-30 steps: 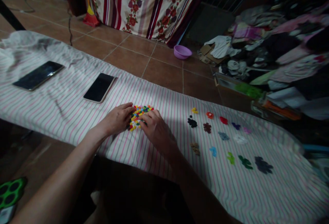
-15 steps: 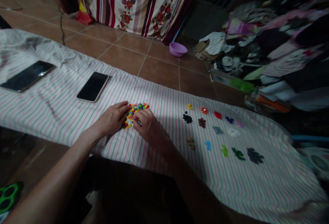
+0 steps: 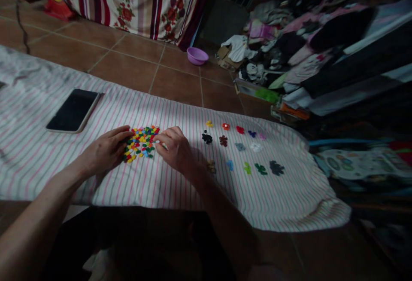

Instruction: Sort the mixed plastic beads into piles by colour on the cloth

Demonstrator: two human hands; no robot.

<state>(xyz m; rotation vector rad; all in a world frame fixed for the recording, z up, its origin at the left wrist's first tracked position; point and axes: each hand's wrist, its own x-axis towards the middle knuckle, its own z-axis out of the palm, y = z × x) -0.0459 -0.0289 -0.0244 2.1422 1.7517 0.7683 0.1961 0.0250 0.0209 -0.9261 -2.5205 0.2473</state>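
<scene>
A mixed pile of small colourful pieces (image 3: 140,143), red, yellow, green, blue and white, lies on the striped cloth (image 3: 180,186). My left hand (image 3: 104,150) rests along the pile's left edge, palm down, fingers stretched out and touching the outer pieces. At the pile's right edge, my right hand (image 3: 174,148) is closed in a pinch, with a small white piece (image 3: 157,141) showing at its fingertips. To the right lie small single-colour heaps, among them black pieces (image 3: 207,138), brown pieces (image 3: 223,140), white pieces (image 3: 256,147) and dark grey pieces (image 3: 276,168).
A dark-screened phone (image 3: 74,110) lies on the cloth at the left. Beyond the table, a purple basin (image 3: 197,56) stands on the tiled floor near a floral curtain (image 3: 141,1). Clothes and boxes are heaped at the back right.
My view has swung to the right, so things appear further left. My right hand has drawn back from over the pile to its right edge, pinching a small white piece. My left hand stays beside the pile.
</scene>
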